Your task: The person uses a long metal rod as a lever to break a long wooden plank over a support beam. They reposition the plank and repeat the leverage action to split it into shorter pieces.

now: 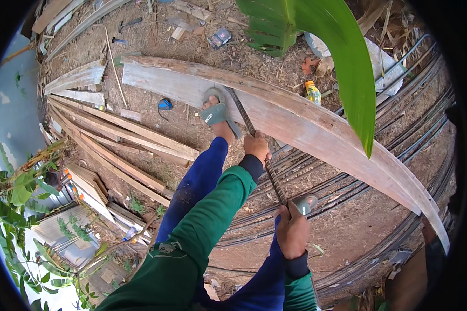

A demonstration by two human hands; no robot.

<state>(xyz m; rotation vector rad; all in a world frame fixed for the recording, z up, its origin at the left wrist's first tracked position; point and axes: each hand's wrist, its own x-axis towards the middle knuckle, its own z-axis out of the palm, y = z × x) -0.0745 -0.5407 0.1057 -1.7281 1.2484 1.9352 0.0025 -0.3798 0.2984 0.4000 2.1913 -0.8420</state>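
Bar (pixel 276 181) tip nr plank (pixel 316 135) edge

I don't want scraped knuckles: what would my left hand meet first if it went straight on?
Probably the long weathered wooden plank, just beyond your left hand in the picture, though depth is unclear.

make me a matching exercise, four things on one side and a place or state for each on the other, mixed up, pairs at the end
Things
1. ribbed bar
2. left sandal
3. yellow bottle
4. large green leaf

Places and states
A. on the ground, past the upper edge of the long pale board
B. gripped by the left hand and the right hand
C. hanging in from the picture's top edge
D. worn on a foot, its front part over the board

Pairs: 1-B, 2-D, 3-A, 4-C
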